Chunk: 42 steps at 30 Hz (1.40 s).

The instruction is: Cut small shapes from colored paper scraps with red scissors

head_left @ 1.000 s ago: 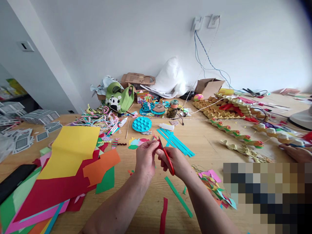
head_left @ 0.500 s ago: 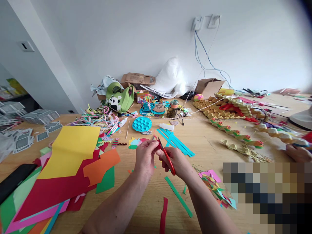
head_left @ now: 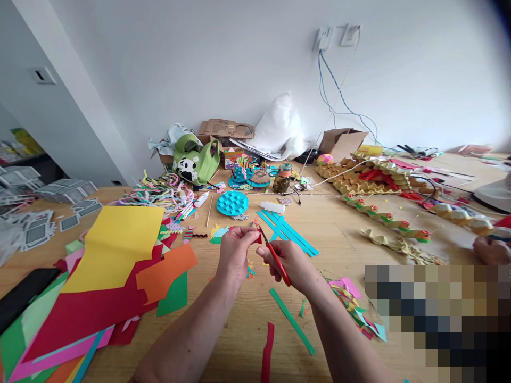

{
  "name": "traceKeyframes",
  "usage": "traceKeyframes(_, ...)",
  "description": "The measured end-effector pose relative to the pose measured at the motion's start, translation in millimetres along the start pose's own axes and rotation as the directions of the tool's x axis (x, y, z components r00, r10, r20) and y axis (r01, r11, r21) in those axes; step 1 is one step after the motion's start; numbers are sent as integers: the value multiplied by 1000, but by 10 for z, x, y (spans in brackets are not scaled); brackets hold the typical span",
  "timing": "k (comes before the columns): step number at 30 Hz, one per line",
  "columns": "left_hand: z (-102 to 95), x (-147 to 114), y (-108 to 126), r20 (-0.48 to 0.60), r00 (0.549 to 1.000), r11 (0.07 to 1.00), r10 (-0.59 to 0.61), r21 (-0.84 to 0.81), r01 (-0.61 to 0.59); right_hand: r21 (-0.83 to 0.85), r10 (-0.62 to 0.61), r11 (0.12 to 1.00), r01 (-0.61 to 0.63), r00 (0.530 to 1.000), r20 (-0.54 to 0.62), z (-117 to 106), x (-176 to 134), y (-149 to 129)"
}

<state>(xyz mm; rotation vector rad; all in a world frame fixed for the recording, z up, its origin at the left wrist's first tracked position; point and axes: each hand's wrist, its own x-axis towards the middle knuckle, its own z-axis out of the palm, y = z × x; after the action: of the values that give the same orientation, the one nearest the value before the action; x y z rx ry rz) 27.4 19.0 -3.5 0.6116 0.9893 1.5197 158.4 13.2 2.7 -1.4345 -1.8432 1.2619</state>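
Note:
My left hand [head_left: 235, 251] is closed in a pinch on a small piece of red paper [head_left: 258, 238]. My right hand [head_left: 293, 261] is wrapped round red-handled scissors [head_left: 278, 261], whose blades point up and left beside the red paper. Whether the blades touch the paper I cannot tell. Below the hands, a green paper strip [head_left: 292, 322] and a red paper strip [head_left: 268, 351] lie on the wooden table [head_left: 235, 330]. Tiny coloured scraps [head_left: 250, 269] show between my wrists. Behind the scissors several blue paper strips [head_left: 288, 232] overlap.
Coloured paper sheets [head_left: 115, 250] pile up at the left, near a black phone-like object [head_left: 26, 295]. A blue scaled paper disc [head_left: 232, 204] and a glue bottle [head_left: 273, 207] stand beyond my hands. Paper offcuts [head_left: 353, 303] lie right. Another person's hand [head_left: 491, 250] rests at the far right.
My hands have moved slightly apart, the right one a little right with the scissors. More of the red paper and the small scraps underneath now show. The other person's hand shifted slightly right.

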Motion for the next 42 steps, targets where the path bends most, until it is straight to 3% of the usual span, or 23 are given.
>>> traceKeyframes(6,-11,16,-8,-20,999,999,34,-8,-34,73,2,997,3,997,-71,-36,8,4)
traceKeyframes(12,1,4,-28,19,1000,1000,5,-6,-4,212,-164,950,228,945,-284,-60,23,-15)
traceKeyframes(21,14,-24,-60,107,993,999,-51,-4,52,436,-132,859,267,939,-316,-36,74,23)
traceKeyframes(24,-88,32,57,139,988,994,-70,98,57,409,-110,873,267,923,-369,-78,38,-16)
traceKeyframes(26,-223,88,161,192,980,968,-47,250,-3,374,-90,890,261,905,-416,-114,3,-51)
traceKeyframes(28,-408,141,240,255,966,865,-37,492,-97,353,-89,892,282,876,-475,-146,-24,-76)
traceKeyframes(31,-728,181,250,324,930,555,-176,813,-178,354,-90,891,286,872,-480,-166,-37,-85)
traceKeyframes(34,-1010,165,156,251,932,162,-261,963,-214,348,-85,893,285,867,-491,-154,-30,-76)
traceKeyframes(36,-1144,145,90,203,930,-8,-306,976,-216,353,-89,888,295,862,-499,-142,-27,-75)
traceKeyframes(42,-1303,144,25,144,931,-95,-334,978,-185,319,-138,891,325,860,-491,-135,-37,-69)
